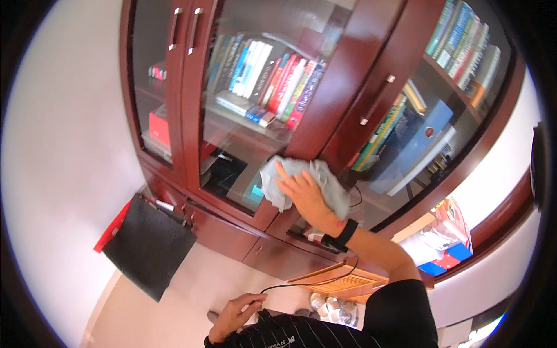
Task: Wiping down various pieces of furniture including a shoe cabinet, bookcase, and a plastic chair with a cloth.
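My right hand (307, 195) presses a crumpled grey cloth (280, 191) flat against the glass-doored wooden bookcase (322, 126), over the lower edge of a glass pane and the door frame beside it. The fingers are spread on top of the cloth, and a black band circles the wrist. Low in the view, my left hand (237, 315) pinches a thin black cable (300, 285) between thumb and fingers. The cable rises in a curve towards the right wrist. Behind the glass, rows of books (270, 82) stand on a shelf.
Metal handles (376, 100) stick out from the doors. A black flat-topped object (150, 248) with a red side stands by the wall at the lower left. At the right are a slatted wooden door (339, 278), shoes (333, 306) on the floor and boxes (450, 222) on a ledge.
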### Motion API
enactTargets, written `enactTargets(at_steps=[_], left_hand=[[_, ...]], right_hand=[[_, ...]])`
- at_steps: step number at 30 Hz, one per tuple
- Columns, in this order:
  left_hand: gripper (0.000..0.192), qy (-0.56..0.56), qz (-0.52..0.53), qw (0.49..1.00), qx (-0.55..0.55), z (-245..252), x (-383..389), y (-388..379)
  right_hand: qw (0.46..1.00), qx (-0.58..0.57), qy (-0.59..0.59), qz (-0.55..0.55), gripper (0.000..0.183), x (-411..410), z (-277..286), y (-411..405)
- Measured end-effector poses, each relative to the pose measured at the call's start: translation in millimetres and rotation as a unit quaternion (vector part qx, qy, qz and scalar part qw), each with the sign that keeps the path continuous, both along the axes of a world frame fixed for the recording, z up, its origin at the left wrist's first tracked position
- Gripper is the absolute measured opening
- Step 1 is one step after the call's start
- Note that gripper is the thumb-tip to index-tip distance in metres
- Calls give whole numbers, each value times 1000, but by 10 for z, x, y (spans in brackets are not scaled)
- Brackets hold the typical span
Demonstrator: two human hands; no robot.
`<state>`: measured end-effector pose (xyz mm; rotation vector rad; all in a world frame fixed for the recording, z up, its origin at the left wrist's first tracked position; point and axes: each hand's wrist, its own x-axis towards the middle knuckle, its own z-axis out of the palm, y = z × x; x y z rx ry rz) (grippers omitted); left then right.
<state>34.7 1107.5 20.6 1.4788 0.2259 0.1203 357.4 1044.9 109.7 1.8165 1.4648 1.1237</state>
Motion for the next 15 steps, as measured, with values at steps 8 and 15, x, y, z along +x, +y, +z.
enactTargets(at_steps=[8,15], left_hand=[[25,118,101,978,138,-160,-370,75],[24,77,199,970,118,-167,-515,41]], right_hand=[[985,25,-45,162,34,415,-2641,-135],[892,-80,416,160,38,339,-2295,133]])
